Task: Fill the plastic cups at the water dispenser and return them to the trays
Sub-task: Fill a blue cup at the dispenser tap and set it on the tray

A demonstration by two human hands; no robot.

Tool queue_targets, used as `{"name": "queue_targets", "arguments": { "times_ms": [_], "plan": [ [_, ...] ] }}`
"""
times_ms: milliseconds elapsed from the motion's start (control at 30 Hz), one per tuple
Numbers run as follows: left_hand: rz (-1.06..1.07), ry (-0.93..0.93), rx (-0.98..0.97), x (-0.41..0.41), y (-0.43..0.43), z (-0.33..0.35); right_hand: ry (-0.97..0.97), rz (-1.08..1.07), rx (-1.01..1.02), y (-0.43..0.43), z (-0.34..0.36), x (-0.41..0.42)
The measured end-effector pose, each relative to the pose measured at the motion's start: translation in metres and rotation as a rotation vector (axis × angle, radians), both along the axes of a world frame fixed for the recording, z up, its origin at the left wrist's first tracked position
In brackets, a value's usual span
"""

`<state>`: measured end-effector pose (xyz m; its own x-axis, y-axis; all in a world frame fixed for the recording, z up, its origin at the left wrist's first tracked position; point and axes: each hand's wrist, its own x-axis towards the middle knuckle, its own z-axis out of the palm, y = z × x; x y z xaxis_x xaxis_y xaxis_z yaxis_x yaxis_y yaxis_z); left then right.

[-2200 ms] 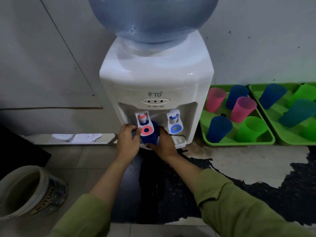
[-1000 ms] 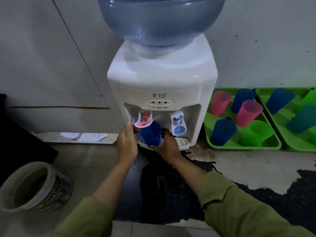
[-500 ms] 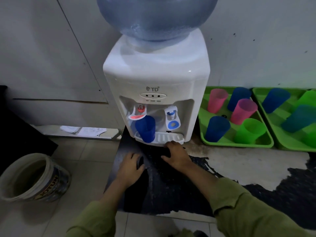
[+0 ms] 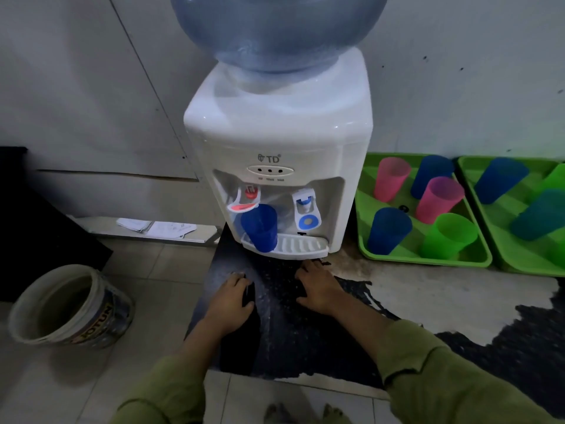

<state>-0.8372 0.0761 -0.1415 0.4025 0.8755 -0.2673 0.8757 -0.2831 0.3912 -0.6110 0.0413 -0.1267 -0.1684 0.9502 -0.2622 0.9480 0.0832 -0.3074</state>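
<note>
Translucent blue plastic cup (image 4: 260,228) stood on the ribbed white drip tray (image 4: 301,246) under the red tap (image 4: 244,199) of the glossy white dispenser (image 4: 278,130). Left hand (image 4: 230,301) and right hand (image 4: 319,289) lay spread, empty, on the speckled black mat (image 4: 275,338). 2 green trays (image 4: 428,260) held tapered cups.

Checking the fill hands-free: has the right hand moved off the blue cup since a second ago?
Yes. The right hand has dropped from the blue cup to the dark mat below the drip tray.

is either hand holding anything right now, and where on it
Nothing is held. The left hand and right hand rest open on the dark mat; the blue cup stands alone under the red tap.
</note>
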Motion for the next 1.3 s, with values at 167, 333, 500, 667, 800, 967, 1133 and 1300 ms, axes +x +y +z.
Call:
{"name": "queue_targets", "arguments": {
  "times_ms": [167, 333, 500, 667, 800, 967, 1133, 1300],
  "plan": [
    [-0.024, -0.012, 0.009, 0.001, 0.02, 0.012, 0.129, -0.15, -0.007, 0.009, 0.006, -0.01],
    [0.295, -0.523, -0.054, 0.006, 0.043, 0.053, 0.315, -0.387, 0.138, 0.026, 0.015, -0.036],
    [0.431, -0.975, -0.147, 0.01, 0.069, 0.113, 0.585, -0.649, 0.22, 0.05, 0.024, -0.061],
    [0.225, -0.993, -0.241, 0.012, 0.08, 0.139, 0.637, -0.709, 0.204, 0.061, 0.029, -0.066],
    [0.165, -0.973, -0.321, 0.01, 0.088, 0.141, 0.619, -0.697, 0.246, 0.069, 0.037, -0.072],
    [0.131, -0.924, -0.363, 0.015, 0.092, 0.135, 0.639, -0.688, 0.307, 0.074, 0.041, -0.082],
    [0.07, -0.795, -0.226, 0.018, 0.096, 0.118, 0.714, -0.734, 0.344, 0.074, 0.045, -0.088],
    [0.089, -0.692, -0.083, 0.026, 0.105, 0.105, 0.704, -0.741, 0.309, 0.074, 0.049, -0.087]
  ]
}}
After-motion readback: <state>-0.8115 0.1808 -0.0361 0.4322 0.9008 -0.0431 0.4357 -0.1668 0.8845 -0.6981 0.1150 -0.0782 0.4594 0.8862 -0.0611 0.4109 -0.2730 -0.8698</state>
